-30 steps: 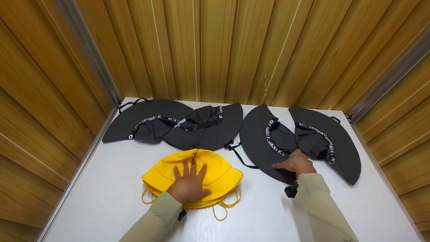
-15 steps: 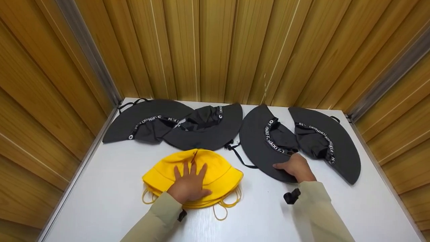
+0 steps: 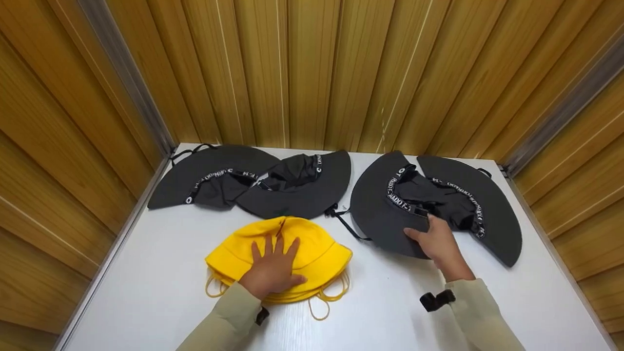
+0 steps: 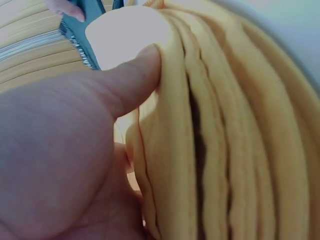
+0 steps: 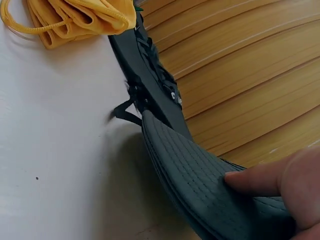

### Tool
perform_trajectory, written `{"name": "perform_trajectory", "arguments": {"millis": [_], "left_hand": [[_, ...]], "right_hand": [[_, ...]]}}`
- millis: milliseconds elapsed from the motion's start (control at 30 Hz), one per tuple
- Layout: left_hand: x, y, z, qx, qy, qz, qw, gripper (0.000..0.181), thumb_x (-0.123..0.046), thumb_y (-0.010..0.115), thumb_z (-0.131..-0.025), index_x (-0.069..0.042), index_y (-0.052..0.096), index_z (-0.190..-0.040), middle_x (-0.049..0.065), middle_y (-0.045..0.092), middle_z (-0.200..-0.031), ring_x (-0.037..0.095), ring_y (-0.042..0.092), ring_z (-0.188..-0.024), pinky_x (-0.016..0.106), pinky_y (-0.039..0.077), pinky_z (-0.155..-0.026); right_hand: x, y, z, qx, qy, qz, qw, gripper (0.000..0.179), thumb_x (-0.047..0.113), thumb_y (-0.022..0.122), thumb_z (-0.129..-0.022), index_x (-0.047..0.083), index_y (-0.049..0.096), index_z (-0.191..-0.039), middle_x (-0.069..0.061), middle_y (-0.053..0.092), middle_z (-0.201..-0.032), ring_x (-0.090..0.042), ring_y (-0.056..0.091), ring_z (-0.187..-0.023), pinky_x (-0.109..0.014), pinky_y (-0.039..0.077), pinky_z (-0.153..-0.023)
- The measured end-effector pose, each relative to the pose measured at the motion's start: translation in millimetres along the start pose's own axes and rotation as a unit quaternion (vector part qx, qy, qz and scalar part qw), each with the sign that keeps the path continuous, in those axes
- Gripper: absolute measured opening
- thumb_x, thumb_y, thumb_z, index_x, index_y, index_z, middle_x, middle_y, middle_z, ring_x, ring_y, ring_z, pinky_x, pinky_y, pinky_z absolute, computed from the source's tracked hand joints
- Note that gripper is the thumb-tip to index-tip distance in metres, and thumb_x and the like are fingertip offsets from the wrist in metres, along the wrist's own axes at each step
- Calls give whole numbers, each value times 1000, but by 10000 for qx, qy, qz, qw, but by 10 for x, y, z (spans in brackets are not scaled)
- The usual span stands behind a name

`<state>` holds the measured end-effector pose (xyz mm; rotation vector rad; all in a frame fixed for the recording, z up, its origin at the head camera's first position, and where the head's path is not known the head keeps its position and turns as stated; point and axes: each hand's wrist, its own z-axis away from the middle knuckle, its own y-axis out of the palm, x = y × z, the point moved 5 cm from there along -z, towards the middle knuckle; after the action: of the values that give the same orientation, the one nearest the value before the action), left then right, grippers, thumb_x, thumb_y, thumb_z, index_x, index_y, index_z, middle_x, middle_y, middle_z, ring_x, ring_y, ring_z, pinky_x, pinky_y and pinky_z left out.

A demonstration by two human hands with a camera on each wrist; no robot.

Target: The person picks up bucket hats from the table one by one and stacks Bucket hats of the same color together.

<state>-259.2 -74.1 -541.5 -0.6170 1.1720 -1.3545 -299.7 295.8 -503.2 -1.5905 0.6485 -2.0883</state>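
Note:
My left hand (image 3: pixel 271 270) lies with spread fingers on top of a stack of yellow bucket hats (image 3: pixel 317 243); their layered brims (image 4: pixel 215 125) show in the left wrist view. My right hand (image 3: pixel 442 243) pinches the near brim of a folded dark grey sun hat (image 3: pixel 373 204), thumb on top and the other fingers mostly hidden. That brim (image 5: pixel 200 185) is tilted up, with a shadow on the table below it. The hat's crumpled crown overlaps another dark grey sun hat (image 3: pixel 502 219) on the right.
Two more dark grey sun hats (image 3: pixel 312 195) lie overlapping at the back left of the white table (image 3: pixel 146 292). A black chin cord (image 3: pixel 352 229) trails between the hats. Wood-patterned panels (image 3: pixel 312 73) wall in the back and both sides.
My right hand has lifted the brim of its dark hat slightly, and the crown has shifted over the hat on the right. The left hand stays put on the yellow hats.

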Motion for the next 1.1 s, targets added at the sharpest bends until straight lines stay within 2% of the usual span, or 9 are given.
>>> {"name": "perform_trajectory", "arguments": {"millis": [233, 500, 667, 733, 833, 900, 967, 1033, 1100], "left_hand": [[21, -24, 6, -254, 48, 68, 9996, 93, -60, 72, -88, -21, 32, -162, 23, 28, -166, 50, 15, -156, 76, 7, -120], [-77, -198, 88, -805, -143, 410, 9958, 79, -49, 78, -87, -14, 48, -152, 20, 56, -148, 44, 48, -140, 67, 27, -120], [-197, -413, 151, -2017, -355, 718, 9762, 72, -44, 81, -87, -8, 55, -144, 20, 67, -123, 37, 65, -110, 52, 55, -98], [-259, -498, 154, -2454, -200, 958, 9645, 74, -45, 82, -85, -7, 55, -143, 20, 65, -126, 35, 63, -113, 48, 57, -97], [-321, -576, 81, -2474, 192, 1884, 9502, 82, -48, 80, -87, -10, 46, -151, 17, 54, -147, 34, 51, -135, 47, 47, -113], [-325, -599, -37, -2144, 444, 2955, 9299, 85, -49, 77, -90, -14, 37, -157, 12, 44, -158, 31, 42, -147, 48, 38, -121], [-308, -605, -181, -1723, 638, 4193, 8891, 89, -50, 73, -93, -17, 27, -161, 9, 33, -166, 29, 33, -153, 50, 30, -125], [-300, -607, -315, -1278, 799, 5428, 8262, 88, -50, 70, -95, -19, 22, -162, 9, 32, -166, 27, 35, -153, 48, 29, -126], [-322, -621, -417, -865, 1028, 6566, 7422, 86, -49, 67, -97, -17, 19, -162, 10, 32, -166, 27, 36, -152, 46, 29, -126]], "right_hand": [[272, -299, 208, -255, -946, 535, 9938, 51, 17, 72, -95, -4, 59, -139, -24, 58, -144, -36, 52, -131, -52, 44, -110], [376, -622, 419, -454, -1146, 745, 9896, 45, 35, 81, -89, 5, 73, -121, -13, 67, -125, -1, 54, -96, -12, 47, -77], [463, -726, 561, -152, -1459, 501, 9879, 35, 29, 82, -88, -1, 73, -105, -2, 67, -87, 0, 59, -78, -18, 50, -67], [493, -742, 625, 25, -1654, 351, 9856, 27, 23, 83, -88, 0, 72, -97, 5, 62, -75, -5, 63, -71, -23, 52, -63], [536, -757, 710, 347, -1992, 89, 9793, 22, 15, 82, -88, 2, 76, -103, 5, 74, -84, -8, 72, -76, -25, 59, -66], [563, -767, 751, 548, -2252, -68, 9727, 18, 10, 81, -87, 1, 77, -102, 3, 77, -86, -8, 74, -77, -26, 60, -67], [587, -775, 781, 725, -2554, -152, 9640, 15, 5, 81, -86, 2, 78, -99, 4, 77, -85, -6, 72, -76, -26, 60, -65], [605, -772, 803, 968, -2851, -252, 9533, 14, 0, 80, -85, 3, 78, -98, 3, 77, -84, -6, 72, -75, -28, 61, -64], [620, -769, 826, 1150, -3107, -264, 9431, 16, -3, 80, -83, 4, 78, -97, 3, 77, -85, -6, 72, -76, -28, 61, -64]]}}
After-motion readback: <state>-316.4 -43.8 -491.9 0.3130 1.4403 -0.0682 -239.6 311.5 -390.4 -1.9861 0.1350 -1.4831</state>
